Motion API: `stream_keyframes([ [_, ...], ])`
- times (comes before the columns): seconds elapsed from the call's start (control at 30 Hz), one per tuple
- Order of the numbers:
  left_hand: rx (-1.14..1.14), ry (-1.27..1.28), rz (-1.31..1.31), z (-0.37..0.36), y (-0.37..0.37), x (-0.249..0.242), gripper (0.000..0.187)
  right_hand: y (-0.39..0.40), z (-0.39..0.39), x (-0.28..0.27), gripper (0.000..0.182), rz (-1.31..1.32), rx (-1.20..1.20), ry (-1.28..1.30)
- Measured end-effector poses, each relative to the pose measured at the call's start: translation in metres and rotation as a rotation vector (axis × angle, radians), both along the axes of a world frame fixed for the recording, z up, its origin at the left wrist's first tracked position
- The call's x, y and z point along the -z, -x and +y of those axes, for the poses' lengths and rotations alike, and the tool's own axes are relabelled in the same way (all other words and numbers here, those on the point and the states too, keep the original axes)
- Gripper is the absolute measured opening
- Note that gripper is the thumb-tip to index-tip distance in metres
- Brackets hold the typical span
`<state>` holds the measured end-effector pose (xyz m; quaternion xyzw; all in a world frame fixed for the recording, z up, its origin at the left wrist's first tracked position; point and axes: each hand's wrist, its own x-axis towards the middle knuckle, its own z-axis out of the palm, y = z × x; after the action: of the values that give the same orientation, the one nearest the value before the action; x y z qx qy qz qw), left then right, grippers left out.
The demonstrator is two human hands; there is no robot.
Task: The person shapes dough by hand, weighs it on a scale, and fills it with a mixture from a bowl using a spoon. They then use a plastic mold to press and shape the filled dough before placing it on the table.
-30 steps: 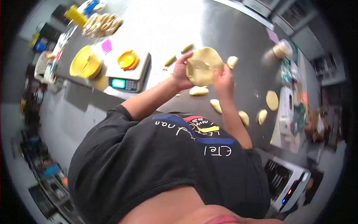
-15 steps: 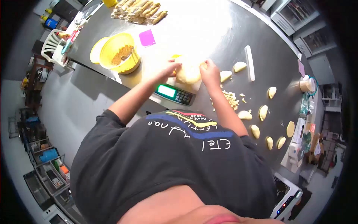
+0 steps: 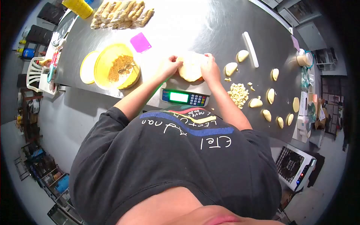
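Observation:
A flat, pale round of dough (image 3: pixel 190 71) is held up between my two hands, over the digital scale (image 3: pixel 159 98) with its lit green display. My left hand (image 3: pixel 170 67) pinches the dough's left edge between thumb and fingers. At the opposite edge my right hand (image 3: pixel 210 71) grips it, fingers bent round the rim. Left of my hands stands a yellow tub (image 3: pixel 100 69) with brown crumbly filling (image 3: pixel 122 68) and a utensil partly sunk in it. Small pale chopped pieces (image 3: pixel 238 95) lie heaped on the table right of my right forearm.
Several half-moon dough pieces (image 3: pixel 270 96) are spread over the steel table's right side, near a white rolling rod (image 3: pixel 250 49). A purple square scraper (image 3: pixel 140 42) lies behind the tub. Bagged bread sticks (image 3: pixel 120 14) and a yellow container (image 3: pixel 78 7) sit at the back left.
The view has shifted, so the tub and scraper appear further left and the scale looks more level. Both hands keep hold of the dough, which now shows as a flatter round.

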<state>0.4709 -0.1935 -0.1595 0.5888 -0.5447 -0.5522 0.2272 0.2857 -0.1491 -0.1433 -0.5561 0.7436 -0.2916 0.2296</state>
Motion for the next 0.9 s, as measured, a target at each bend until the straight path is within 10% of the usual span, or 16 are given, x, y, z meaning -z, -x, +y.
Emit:
stream_keyframes([
  [0.33,0.017,0.022,-0.07,0.011,0.002,-0.017,0.045,0.004,0.001,-0.002,0.041,0.0,-0.048,-0.061],
  [0.43,-0.045,0.562,-0.386,0.025,0.0,-0.017,0.046,0.009,0.007,0.011,0.038,0.111,-0.103,0.343],
  [0.6,0.332,1.081,-0.609,0.054,-0.008,-0.022,0.04,0.02,0.037,0.006,0.038,0.26,-0.346,0.173],
  [0.9,0.201,0.955,-0.925,0.094,0.006,-0.038,0.039,0.029,0.03,0.005,0.049,0.229,-0.476,0.169],
])
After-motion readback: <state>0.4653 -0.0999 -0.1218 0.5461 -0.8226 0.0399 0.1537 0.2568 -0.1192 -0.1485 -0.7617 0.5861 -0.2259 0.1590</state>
